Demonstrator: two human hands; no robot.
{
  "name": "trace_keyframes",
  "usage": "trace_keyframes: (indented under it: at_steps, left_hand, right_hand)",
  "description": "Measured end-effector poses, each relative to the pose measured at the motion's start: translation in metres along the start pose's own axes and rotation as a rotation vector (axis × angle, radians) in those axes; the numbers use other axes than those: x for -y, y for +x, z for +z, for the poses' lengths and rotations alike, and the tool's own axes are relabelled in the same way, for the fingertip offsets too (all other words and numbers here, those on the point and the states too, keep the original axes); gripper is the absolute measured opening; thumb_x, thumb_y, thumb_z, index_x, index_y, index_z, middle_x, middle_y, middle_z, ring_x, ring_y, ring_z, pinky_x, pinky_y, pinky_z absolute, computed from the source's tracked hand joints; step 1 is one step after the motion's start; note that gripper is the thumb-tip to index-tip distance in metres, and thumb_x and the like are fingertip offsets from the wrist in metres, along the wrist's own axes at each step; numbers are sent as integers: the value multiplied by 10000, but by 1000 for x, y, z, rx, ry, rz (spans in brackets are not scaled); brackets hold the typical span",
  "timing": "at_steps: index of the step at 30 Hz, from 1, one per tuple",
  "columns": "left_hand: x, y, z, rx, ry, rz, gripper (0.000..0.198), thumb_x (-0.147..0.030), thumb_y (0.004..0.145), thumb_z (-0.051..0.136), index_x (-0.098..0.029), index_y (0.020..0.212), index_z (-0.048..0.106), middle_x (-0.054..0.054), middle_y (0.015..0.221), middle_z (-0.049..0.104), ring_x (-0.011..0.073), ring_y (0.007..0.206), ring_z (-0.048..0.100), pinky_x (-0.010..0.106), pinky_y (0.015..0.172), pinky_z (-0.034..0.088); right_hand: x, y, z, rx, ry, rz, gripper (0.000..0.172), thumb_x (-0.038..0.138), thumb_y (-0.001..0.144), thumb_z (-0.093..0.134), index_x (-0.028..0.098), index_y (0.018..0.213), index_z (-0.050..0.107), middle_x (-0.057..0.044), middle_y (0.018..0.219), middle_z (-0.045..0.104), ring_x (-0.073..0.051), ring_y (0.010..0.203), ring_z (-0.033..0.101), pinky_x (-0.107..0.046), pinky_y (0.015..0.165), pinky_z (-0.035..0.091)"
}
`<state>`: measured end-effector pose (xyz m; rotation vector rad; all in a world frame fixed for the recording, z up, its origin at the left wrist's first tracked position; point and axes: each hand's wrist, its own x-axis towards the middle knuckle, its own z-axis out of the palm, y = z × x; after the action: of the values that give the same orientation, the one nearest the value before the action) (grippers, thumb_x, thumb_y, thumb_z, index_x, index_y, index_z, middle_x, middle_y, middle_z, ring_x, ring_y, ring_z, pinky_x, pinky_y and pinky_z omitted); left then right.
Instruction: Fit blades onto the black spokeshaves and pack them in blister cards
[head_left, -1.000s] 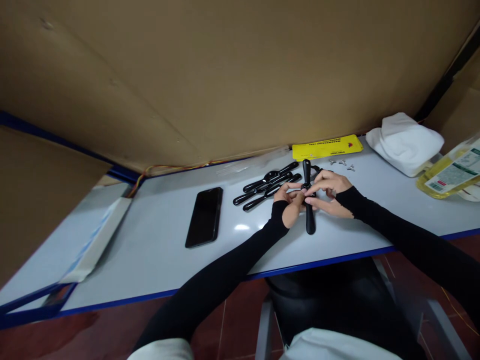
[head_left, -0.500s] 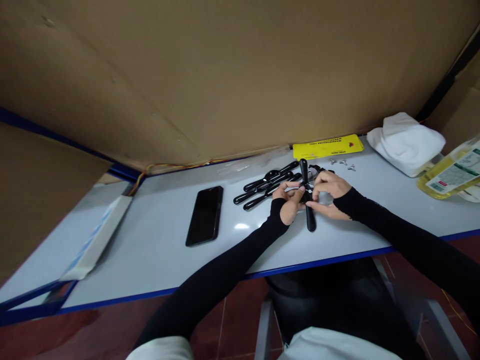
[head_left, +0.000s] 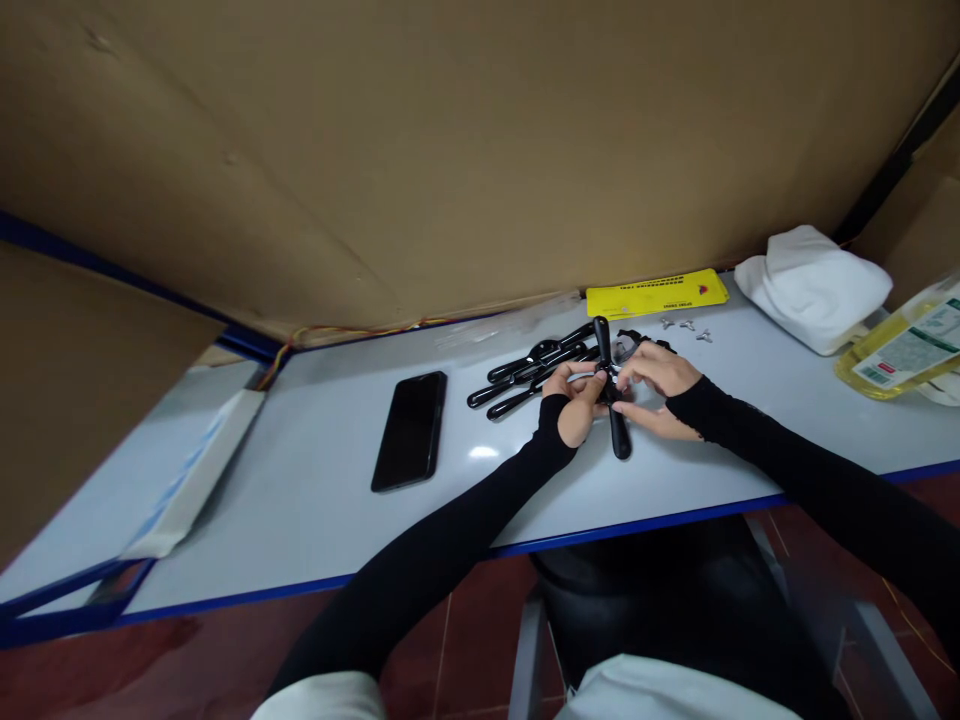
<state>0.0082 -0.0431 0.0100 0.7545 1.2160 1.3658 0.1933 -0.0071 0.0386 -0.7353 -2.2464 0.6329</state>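
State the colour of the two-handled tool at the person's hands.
Mostly black: the two-handled tool shows best in the head view.

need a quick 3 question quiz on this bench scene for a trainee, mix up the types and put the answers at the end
1. True or false: the left hand is well apart from the black two-handled tool.

2. Multiple choice: which of these lies nearest the phone?
A) the bottle of yellow liquid
B) the pile of black tools
C) the white cloth bundle

3. Count: how many small silvery pieces lie just in front of the yellow printed cards?

Key:
1. False; the left hand grips the tool.
2. B
3. Three
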Motion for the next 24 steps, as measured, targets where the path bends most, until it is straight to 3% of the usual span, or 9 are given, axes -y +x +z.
trace_keyframes:
  at_steps: [3, 5, 7, 10, 13, 16, 18, 20, 24]
  left_hand:
    - [1, 0, 0, 17, -10, 0, 556, -418, 670, 949, -199, 991, 553, 57, 795, 763, 272, 726, 784, 404, 619, 659]
    - [2, 1, 0, 3, -5, 11, 556, -428, 663, 950, -194, 982, 559, 50, 778, 756, 261, 707, 775, 410, 617, 664]
    - [3, 2, 0, -5, -15, 25, 567, -435, 644, 961, -192, 966, 562, 37, 748, 742, 250, 683, 765, 408, 602, 665]
    - [3, 2, 0, 16, -37, 30, 591, -443, 629, 971, -194, 972, 558, 36, 751, 743, 259, 694, 771, 405, 588, 663]
    - [2, 1, -1, 15, -11, 17, 595, -452, 643, 962, -193, 996, 559, 55, 765, 757, 277, 711, 783, 385, 578, 650]
    - [2, 0, 0, 10, 32, 25, 586, -460, 637, 961, -187, 987, 579, 61, 760, 760, 263, 693, 776, 344, 554, 628]
    - [2, -1, 0, 15, 45, 33, 589, -471, 626, 964, -183, 978, 589, 60, 769, 765, 247, 664, 766, 325, 533, 615]
    - [1, -1, 1, 7, 31, 35, 597, -477, 618, 967, -188, 972, 583, 56, 771, 768, 241, 647, 764, 317, 524, 609]
    - [0, 0, 1, 4, -1, 34, 604, -476, 616, 970, -190, 967, 570, 52, 761, 764, 248, 656, 770, 317, 525, 610]
  right_hand:
    - [0, -1, 1, 15, -9, -13, 210, 281, 827, 756, 222, 1026, 722, -27, 944, 533, -171, 785, 548, -313, 743, 469]
    - [-2, 0, 1, 3, -22, -44, 97, 278, 845, 750, 212, 809, 688, -24, 887, 548, -174, 781, 564, -314, 746, 463]
    - [-3, 1, 0, -58, -64, -45, 259, 283, 841, 759, 201, 660, 593, -20, 851, 547, -161, 743, 547, -308, 727, 450]
    - [-4, 1, 0, -126, -96, 29, 171, 301, 795, 799, 199, 885, 696, -21, 918, 554, -141, 698, 498, -300, 692, 442]
    - [-1, 1, -2, -21, -29, 62, 382, 312, 803, 803, 230, 1168, 726, -17, 960, 553, -132, 691, 473, -290, 684, 437]
    - [3, 1, -4, 42, 35, 39, 141, 314, 831, 781, 214, 924, 741, -2, 879, 536, -122, 671, 447, -273, 642, 397]
    - [5, 1, -5, 22, 39, 36, 145, 323, 845, 771, 203, 809, 699, -1, 843, 535, -120, 658, 434, -270, 610, 371]
    - [5, 1, -4, 0, 23, 37, 128, 310, 845, 769, 211, 907, 717, -6, 859, 551, -127, 664, 440, -272, 607, 375]
    - [0, -2, 1, 18, 1, 22, 416, 250, 812, 770, 243, 1223, 703, -16, 926, 555, -145, 703, 488, -282, 653, 426]
